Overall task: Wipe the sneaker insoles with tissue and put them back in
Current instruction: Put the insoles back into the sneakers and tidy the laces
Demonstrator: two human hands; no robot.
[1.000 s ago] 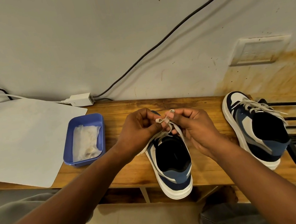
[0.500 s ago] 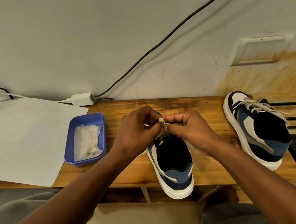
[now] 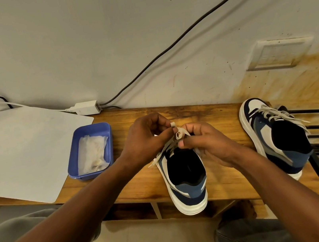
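A blue-and-white sneaker [image 3: 186,177] with a thick white rubber sole sits on the wooden bench [image 3: 143,182], heel over the near edge. The left hand [image 3: 149,139] and right hand [image 3: 208,144] pinch its flat white laces [image 3: 179,133]. Crumpled tissue [image 3: 93,154] fills a blue plastic tray [image 3: 72,155].

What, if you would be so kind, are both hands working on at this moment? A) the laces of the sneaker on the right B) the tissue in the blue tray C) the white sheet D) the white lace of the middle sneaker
D: the left hand and right hand both pinch the white lace above the middle sneaker.
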